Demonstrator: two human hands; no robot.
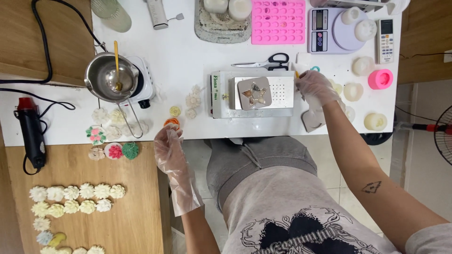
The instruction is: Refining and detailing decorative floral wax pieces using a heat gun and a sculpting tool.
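My left hand [168, 141], in a loose clear plastic glove, hovers at the white table's front edge [197, 132], fingers curled beside a small orange wax flower [171, 122]; whether it grips the flower is unclear. My right hand [314, 87], also gloved, is closed around a thin yellow-tipped tool [296, 74] at the right end of a white box-shaped machine [252, 94]. On the machine's perforated top sits a grey square mould [254, 92] with a star-shaped cavity.
A metal pot [109, 76] with a yellow stirrer stands on a small white hot plate. Scissors [266, 62], a pink silicone mould [278, 21], a scale [332, 29] and white candles lie behind. Wax flowers [77, 192] line the wooden side table; a heat gun [30, 134] lies left.
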